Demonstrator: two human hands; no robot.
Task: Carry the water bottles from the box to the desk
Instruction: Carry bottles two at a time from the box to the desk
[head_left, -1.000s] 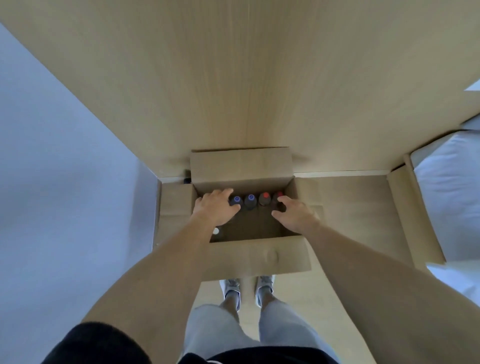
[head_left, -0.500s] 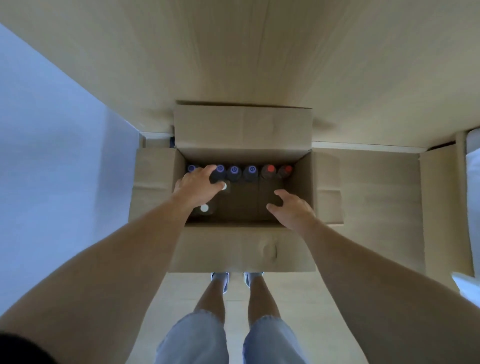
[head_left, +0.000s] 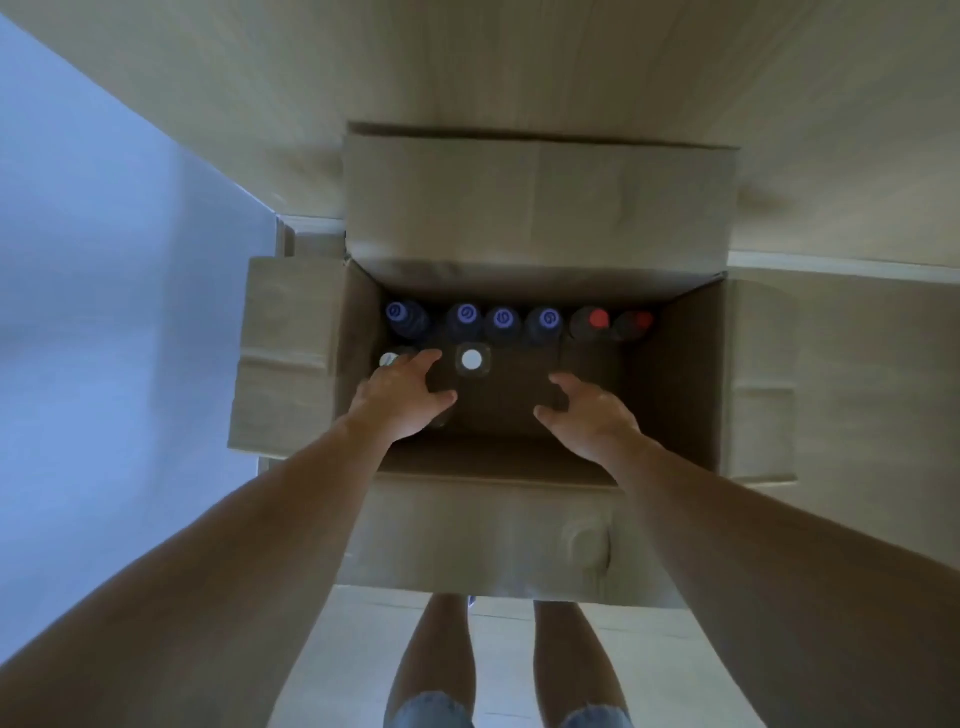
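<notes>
- A big cardboard box (head_left: 498, 540) sits on the floor with all its flaps folded out.
- Water bottles stand upright inside it, so mostly their caps show.
- Along the far wall is a row: four blue-capped bottles (head_left: 501, 319), then two red-capped bottles (head_left: 597, 319) on the right.
- Nearer, on the left side, stands a white-capped bottle (head_left: 471, 359). Another white cap (head_left: 387, 359) peeks out by the left wall.
- The left hand (head_left: 402, 397) reaches down into the box. Its fingers are spread and bent a little, between the two white caps. It grips nothing that I can see.
- The right hand (head_left: 589, 415) hangs over the dark middle of the box. Its fingers are loose and hold nothing.
- The two hands are apart from each other.
- Bare legs (head_left: 441, 660) and jean shorts show below the box.
- A pale wooden wall (head_left: 467, 67) rises behind the box.
</notes>
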